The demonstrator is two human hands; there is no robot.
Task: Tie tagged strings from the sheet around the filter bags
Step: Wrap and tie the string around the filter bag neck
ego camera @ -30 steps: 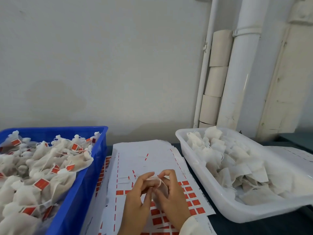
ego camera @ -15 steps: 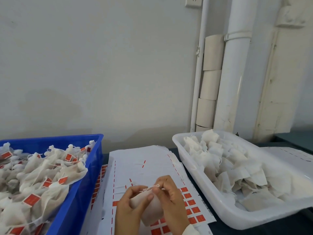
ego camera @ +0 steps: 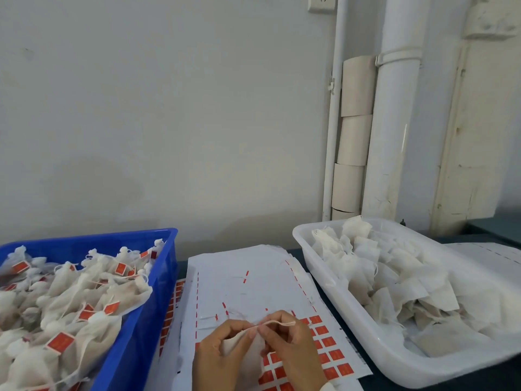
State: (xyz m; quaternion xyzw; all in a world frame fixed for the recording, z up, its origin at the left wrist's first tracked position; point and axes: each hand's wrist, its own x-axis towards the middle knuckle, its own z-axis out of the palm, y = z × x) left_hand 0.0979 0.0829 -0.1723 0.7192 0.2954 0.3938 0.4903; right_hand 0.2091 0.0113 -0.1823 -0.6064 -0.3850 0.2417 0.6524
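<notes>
A white filter bag (ego camera: 248, 354) hangs between my two hands, low in the middle of the view. My left hand (ego camera: 218, 359) grips the bag's top from the left. My right hand (ego camera: 293, 351) pinches a white string (ego camera: 277, 323) at the bag's neck; its loose end sticks out to the right. Under my hands lies the white sheet (ego camera: 248, 280) with red tags (ego camera: 328, 342) in rows near its lower right.
A blue crate (ego camera: 158, 280) on the left holds several tied bags with red tags. A white tray (ego camera: 338, 289) on the right holds several untied filter bags. More sheets lie at far right (ego camera: 490, 253). A wall and white pipes stand behind.
The view has tilted upward, so my hands sit lower in frame. The bag has come into sight between my hands, and the string is now drawn out to the right.
</notes>
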